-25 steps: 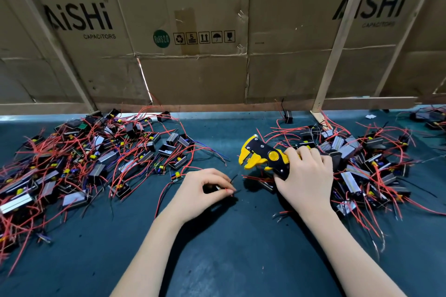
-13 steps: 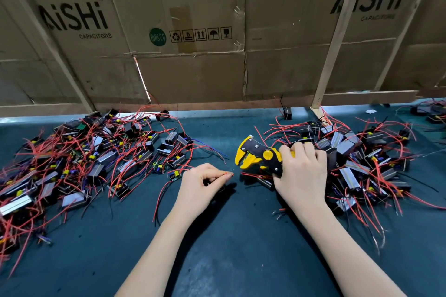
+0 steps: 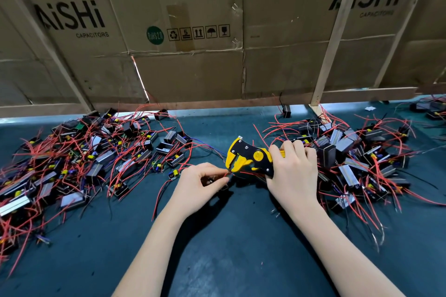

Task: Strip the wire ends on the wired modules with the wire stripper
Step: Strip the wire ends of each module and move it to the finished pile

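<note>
Red wire [image 3: 225,173] is pinched between your left hand's [image 3: 198,187] fingertips at the stripper's mouth, while your right hand [image 3: 293,173] clenches the yellow-and-black wire stripper [image 3: 246,155] on the dark mat [image 3: 217,260], module piles [image 3: 84,159] lying either side below the cardboard wall [image 3: 193,75].

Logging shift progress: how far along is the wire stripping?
Done: cannot tell; either module pile, left or right, could be the finished one. In hand: the left hand pinches a red wire at the nose of the wire stripper, gripped by the right hand. Left: many modules.
</note>
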The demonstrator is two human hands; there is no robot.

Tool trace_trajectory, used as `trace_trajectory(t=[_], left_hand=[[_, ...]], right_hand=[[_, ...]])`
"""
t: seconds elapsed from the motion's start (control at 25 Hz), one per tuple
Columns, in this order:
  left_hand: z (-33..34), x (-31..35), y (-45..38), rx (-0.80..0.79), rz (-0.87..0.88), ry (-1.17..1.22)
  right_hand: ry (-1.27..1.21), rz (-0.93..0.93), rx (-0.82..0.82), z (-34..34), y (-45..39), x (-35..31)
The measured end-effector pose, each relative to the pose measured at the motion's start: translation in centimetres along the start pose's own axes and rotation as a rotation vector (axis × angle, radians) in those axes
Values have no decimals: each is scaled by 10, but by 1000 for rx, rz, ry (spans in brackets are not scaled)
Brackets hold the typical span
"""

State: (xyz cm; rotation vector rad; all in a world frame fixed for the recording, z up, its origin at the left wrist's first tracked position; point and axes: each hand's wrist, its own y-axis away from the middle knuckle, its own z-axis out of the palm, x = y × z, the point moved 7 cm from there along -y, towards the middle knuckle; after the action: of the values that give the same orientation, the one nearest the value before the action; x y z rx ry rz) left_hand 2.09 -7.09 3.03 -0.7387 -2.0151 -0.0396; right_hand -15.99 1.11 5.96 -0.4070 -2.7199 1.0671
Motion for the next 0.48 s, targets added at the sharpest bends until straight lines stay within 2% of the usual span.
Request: trace_trajectory(t=[0.08,0.48], left_hand=[[-3,-1,-1,-59,6,24],[5,-3,0,163,-86,-18]], right_hand=[[5,2,-2,1,1,1],[-2,64,0,2,2,1]])
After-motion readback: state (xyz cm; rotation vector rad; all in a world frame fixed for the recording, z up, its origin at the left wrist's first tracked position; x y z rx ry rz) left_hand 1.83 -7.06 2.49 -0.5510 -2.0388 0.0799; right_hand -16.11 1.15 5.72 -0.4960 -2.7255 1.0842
